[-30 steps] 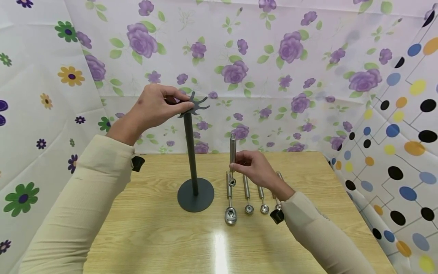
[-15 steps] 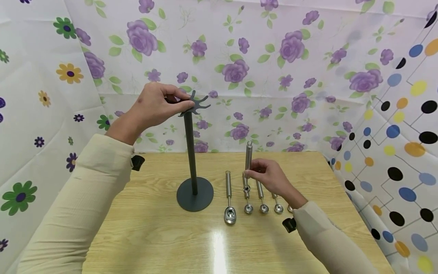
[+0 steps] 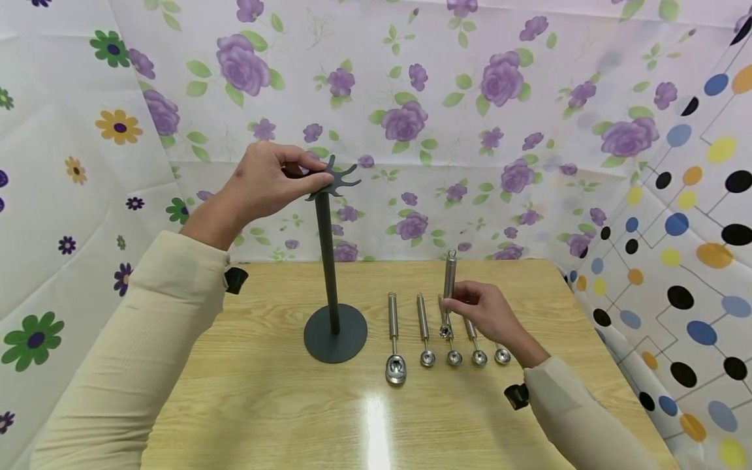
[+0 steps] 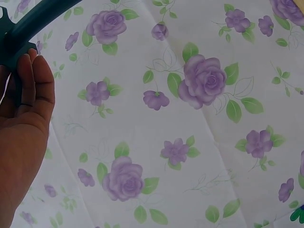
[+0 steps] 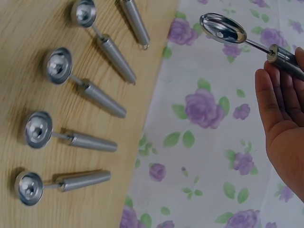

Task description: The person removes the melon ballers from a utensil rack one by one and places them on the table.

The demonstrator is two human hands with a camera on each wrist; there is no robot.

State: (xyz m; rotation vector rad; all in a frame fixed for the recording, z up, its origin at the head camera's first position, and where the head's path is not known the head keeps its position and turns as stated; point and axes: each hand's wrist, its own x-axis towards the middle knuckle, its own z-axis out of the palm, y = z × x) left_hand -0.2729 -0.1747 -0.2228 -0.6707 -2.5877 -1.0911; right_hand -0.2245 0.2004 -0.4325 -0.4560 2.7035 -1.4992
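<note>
My left hand (image 3: 267,179) pinches one arm of the hooked top (image 3: 337,184) of a dark metal stand (image 3: 326,254); the left wrist view shows the fingers curled at that top. In my right hand (image 3: 487,310) I hold a steel melon baller (image 3: 450,274) by its handle, handle up and bowl down. Its oval bowl (image 5: 222,28) shows a small hole in the right wrist view. It overlaps one of several melon ballers lying in a row on the table, among them a larger-bowled one (image 3: 396,369) at the left end and a small one (image 3: 427,358) beside it.
The stand's round base (image 3: 335,349) rests on the wooden table (image 3: 264,391), left of the row. A floral cloth (image 3: 405,65) hangs behind the table's far edge. Patterned cloths hang on both sides, with a dotted one (image 3: 681,261) on the right.
My right hand has moved right and slightly down with the held melon baller, passing over the row from the left-end one. My left hand stays at the stand's top.
</note>
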